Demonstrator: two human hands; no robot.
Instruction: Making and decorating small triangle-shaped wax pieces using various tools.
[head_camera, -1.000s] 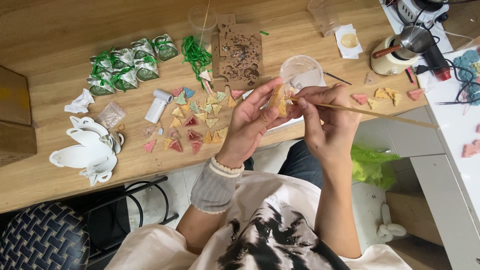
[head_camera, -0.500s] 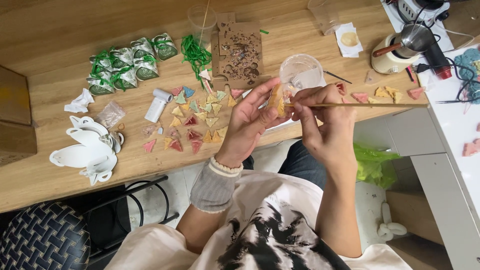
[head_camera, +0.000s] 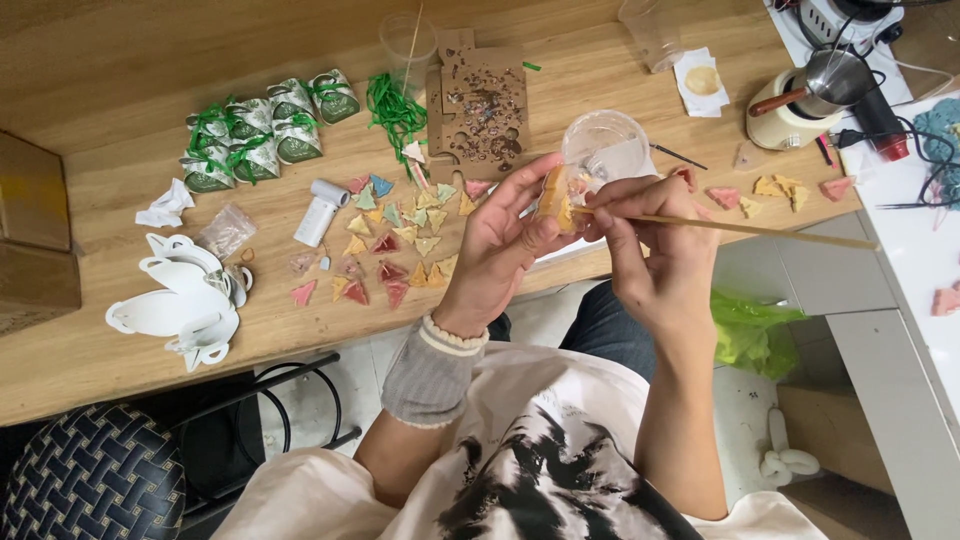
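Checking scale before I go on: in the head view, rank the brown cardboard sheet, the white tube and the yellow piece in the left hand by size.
1. Brown cardboard sheet
2. White tube
3. Yellow piece, though held nearer the camera, so unsure against the tube.

yellow piece (head_camera: 553, 196) mostly hidden by left hand (head_camera: 500, 245) fingers; stick tip hidden behind it

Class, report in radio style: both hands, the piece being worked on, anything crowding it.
Left hand pinching small orange-yellow piece. Right hand holding thin wooden stick, tip at the piece. Clear plastic cup just behind; nothing blocking.

Wooden table (head_camera: 150, 60) strewn with paper triangles (head_camera: 400, 250).
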